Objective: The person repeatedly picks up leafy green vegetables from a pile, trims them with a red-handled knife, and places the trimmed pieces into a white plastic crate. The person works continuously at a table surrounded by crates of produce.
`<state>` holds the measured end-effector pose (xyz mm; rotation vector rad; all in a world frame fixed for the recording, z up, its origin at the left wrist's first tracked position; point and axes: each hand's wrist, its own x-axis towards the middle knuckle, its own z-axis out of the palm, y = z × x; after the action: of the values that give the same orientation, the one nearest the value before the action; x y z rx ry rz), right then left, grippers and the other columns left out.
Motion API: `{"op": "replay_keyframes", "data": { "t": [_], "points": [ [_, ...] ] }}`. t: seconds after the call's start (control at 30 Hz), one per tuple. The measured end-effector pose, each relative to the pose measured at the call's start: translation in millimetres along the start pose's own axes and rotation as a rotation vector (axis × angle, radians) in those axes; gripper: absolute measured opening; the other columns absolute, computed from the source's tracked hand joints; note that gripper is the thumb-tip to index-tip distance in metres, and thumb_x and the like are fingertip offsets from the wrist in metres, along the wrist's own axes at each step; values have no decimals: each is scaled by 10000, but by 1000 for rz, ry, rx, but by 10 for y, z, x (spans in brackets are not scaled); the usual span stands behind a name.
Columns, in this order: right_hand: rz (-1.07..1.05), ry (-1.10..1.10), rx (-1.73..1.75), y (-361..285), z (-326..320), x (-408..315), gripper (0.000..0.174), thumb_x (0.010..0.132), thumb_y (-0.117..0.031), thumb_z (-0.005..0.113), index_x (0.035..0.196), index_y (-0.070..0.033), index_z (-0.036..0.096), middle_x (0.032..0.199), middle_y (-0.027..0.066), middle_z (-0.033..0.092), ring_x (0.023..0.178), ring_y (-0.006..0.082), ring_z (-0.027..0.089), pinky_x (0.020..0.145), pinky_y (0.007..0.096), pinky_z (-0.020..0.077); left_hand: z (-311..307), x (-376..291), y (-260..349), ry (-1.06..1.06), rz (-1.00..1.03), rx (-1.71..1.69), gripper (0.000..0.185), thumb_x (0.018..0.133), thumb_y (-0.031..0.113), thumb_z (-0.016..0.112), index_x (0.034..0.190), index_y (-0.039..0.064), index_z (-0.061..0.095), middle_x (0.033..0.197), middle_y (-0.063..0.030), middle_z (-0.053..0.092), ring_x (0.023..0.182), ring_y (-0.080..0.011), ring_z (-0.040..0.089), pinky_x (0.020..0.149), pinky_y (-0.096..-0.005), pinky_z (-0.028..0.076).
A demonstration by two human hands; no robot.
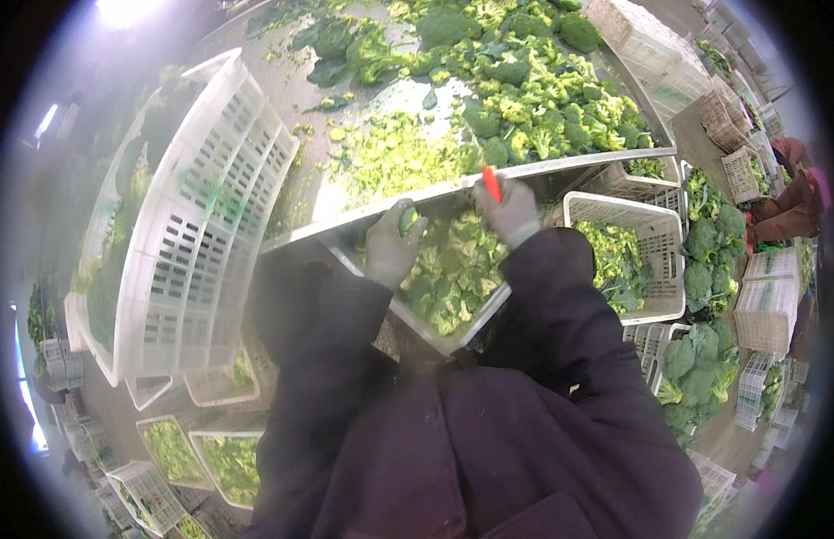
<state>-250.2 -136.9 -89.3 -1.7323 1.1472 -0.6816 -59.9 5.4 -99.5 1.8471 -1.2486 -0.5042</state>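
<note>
My gloved left hand (pixel 392 246) grips a small green broccoli piece (pixel 409 219) over the left part of a crate. My gloved right hand (pixel 514 210) is closed around an orange-red handle (pixel 491 184), which looks like a knife's; the blade is hard to make out. Below and between both hands sits a crate (pixel 427 329) of cut broccoli florets (pixel 450 269). Just beyond them runs the metal rim of a work table (pixel 390 206). On its top lie small trimmings (pixel 396 151) and a heap of broccoli pieces (pixel 545 101).
A tall white plastic crate (pixel 211 222) of broccoli stands tilted at the left. To the right is a white crate (pixel 663 269) of trimmings, beside broccoli heads (pixel 710 249). More filled crates (pixel 225 465) stand on the floor at lower left. A person (pixel 787 202) is at the far right.
</note>
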Motion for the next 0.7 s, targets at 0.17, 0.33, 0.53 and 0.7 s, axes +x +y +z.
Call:
{"op": "replay_keyframes", "data": {
  "t": [0.17, 0.33, 0.53, 0.7],
  "points": [
    [-155, -37, -623, -256, -272, 563, 324, 993, -342, 569, 1039, -50, 703, 931, 210, 712, 935, 371, 687, 821, 420, 530, -6, -56, -101, 23, 253, 258, 557, 856, 186, 761, 1376, 102, 582, 1194, -188, 682, 1058, -382, 656, 908, -420, 526],
    [-208, -299, -960, -496, -97, 920, 305, 990, -312, 569, 1102, -57, 693, 1031, 198, 711, 986, 355, 691, 892, 417, 548, 34, -99, -155, 124, 422, 543, 599, 835, 119, 723, 1409, 129, 553, 1121, -182, 685, 975, -403, 646, 842, -451, 529],
    [-157, -269, -871, -403, -58, 1063, 305, 959, -277, 593, 1162, -80, 706, 1075, 171, 723, 956, 320, 707, 867, 417, 560, -352, 93, -68, 80, -90, 40, 357, 955, 128, 643, 1300, 36, 628, 1027, -159, 723, 928, -285, 692, 809, -387, 563],
    [132, -233, 178, -190, -196, 1027, 348, 937, -347, 698, 1021, -17, 631, 725, 50, 615, 582, 137, 586, 547, 291, 490, -793, 435, 255, 110, -410, -627, 416, 999, 248, 616, 1288, -50, 595, 1158, -211, 690, 979, -282, 699, 846, -394, 582]
  ]
}}
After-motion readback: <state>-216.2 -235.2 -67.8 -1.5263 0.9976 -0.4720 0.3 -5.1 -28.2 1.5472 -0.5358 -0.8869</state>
